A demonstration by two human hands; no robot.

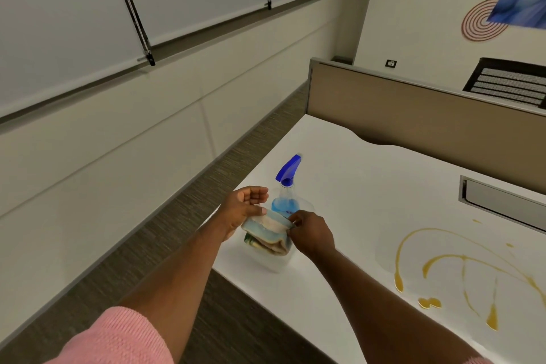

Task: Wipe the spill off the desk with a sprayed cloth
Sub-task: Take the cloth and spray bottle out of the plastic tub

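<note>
A clear plastic tub (273, 263) stands near the left edge of the white desk (339, 174). It holds a spray bottle (287, 183) with a blue trigger head and blue liquid, and several folded cloths. Both my hands grip the top cloth (267, 223), pale blue and cream, at the tub's rim. My left hand (243, 207) pinches its left end with the fingers spread. My right hand (310, 230) pinches its right end. A yellow-brown spill (461, 269) runs in curved streaks and drops over the desk at the right.
A tan partition (413, 115) closes off the desk's far side. A grey cable slot (502, 204) sits in the desk at the right. Carpeted floor (177, 216) runs along the desk's left edge, beside the wall.
</note>
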